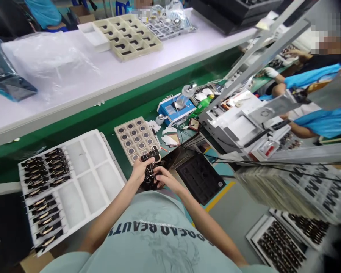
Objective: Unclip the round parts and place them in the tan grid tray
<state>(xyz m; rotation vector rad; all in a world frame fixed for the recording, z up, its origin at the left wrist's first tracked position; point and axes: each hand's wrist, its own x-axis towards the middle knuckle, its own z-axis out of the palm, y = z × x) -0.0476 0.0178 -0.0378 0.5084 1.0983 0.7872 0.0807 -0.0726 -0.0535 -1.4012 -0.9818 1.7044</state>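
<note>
My left hand is closed on black binder clips with wire handles, clamped on a dark round piece with a tan rim. Just below, a heap of black binder clips lies close to my body. My right hand has its fingers curled in at that heap; what they hold, if anything, is hidden. Beyond my hands is a beige compartment tray with round dark-centred pieces. To the left, a white divided tray bears rows of clipped black-and-tan pieces.
A blue device, a green bottle and paper scraps are on the green bench. A raised white shelf runs behind. On the floor are a black tray and filled trays. Co-workers in blue sit at right.
</note>
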